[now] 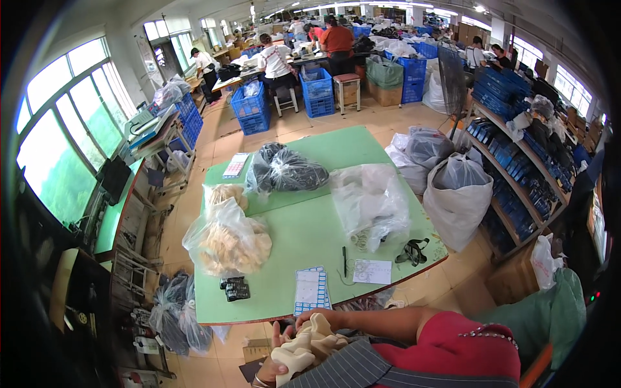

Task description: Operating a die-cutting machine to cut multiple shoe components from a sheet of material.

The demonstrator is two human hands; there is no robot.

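Green table (297, 234) ahead; held cream pieces (308, 348) slant forward-right.

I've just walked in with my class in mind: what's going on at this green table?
Someone's left hand holds a bunch of cream pieces just off the near edge of the green table, with the right hand against them. On the table lie a bag of cream items, a dark bundle, a clear plastic bag, a pen and a blue-edged sheet. Other people work farther back.
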